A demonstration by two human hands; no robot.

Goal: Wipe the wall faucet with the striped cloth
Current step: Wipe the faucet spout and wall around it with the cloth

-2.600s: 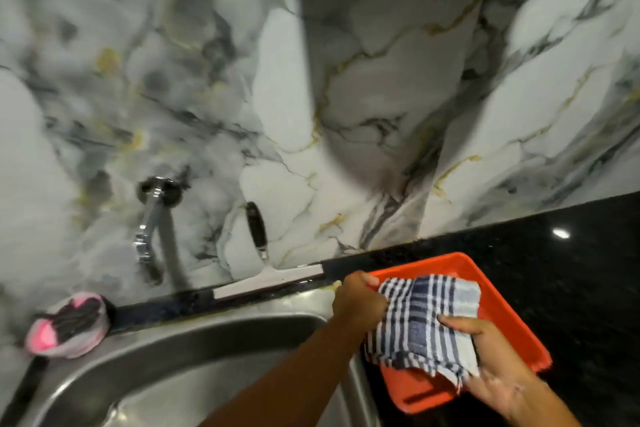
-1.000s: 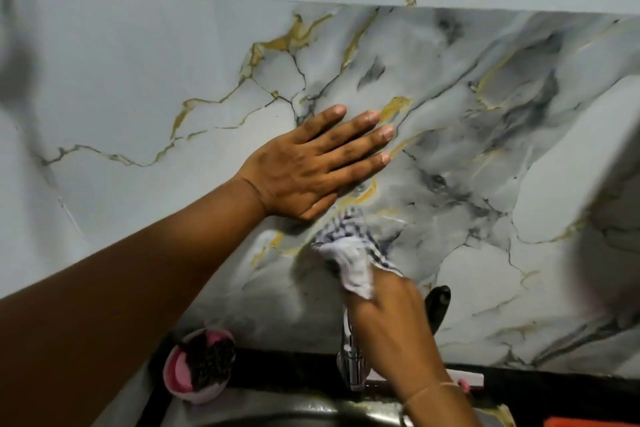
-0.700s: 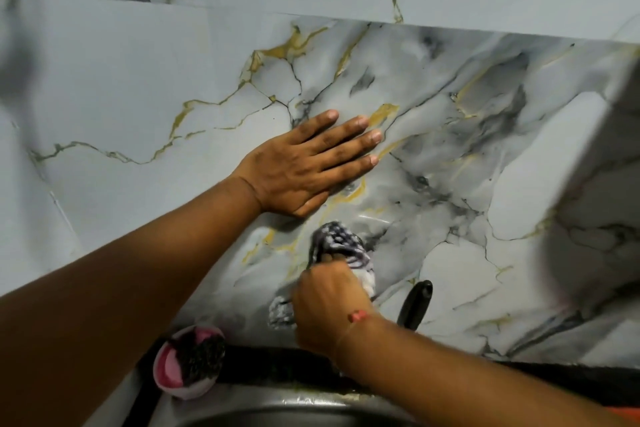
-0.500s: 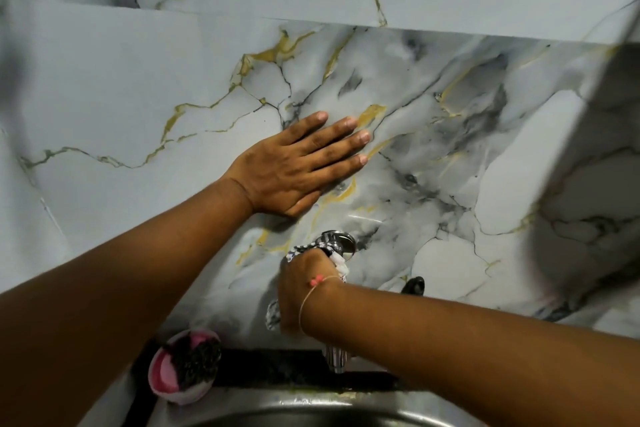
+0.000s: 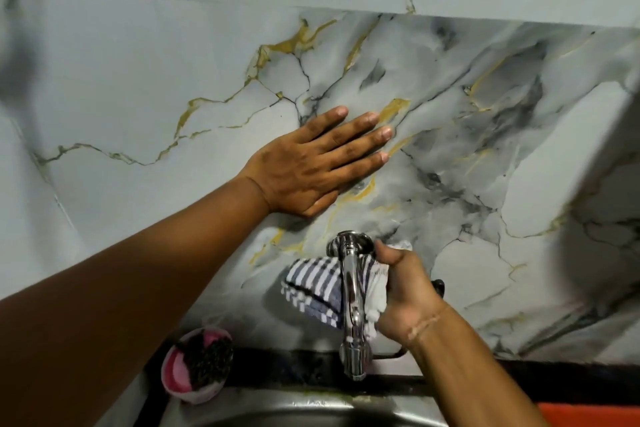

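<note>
The chrome wall faucet (image 5: 351, 295) juts from the marble wall and points down over the sink. A blue-and-white striped cloth (image 5: 311, 286) is wrapped behind its stem, spreading out to the left. My right hand (image 5: 403, 291) grips the cloth on the faucet's right side, with the thumb near the faucet's wall flange. My left hand (image 5: 318, 163) lies flat on the wall above the faucet, fingers spread, holding nothing.
A pink bowl with a dark scrubber (image 5: 197, 364) sits left of the faucet on the black ledge. The steel sink rim (image 5: 294, 411) runs along the bottom. An orange tray corner (image 5: 588, 414) shows at lower right. A black handle (image 5: 439, 286) peeks from behind my right hand.
My right hand has shifted from the faucet's left side to its right, pulling the cloth behind the stem so the faucet shows in full. My left hand has stayed flat on the wall.
</note>
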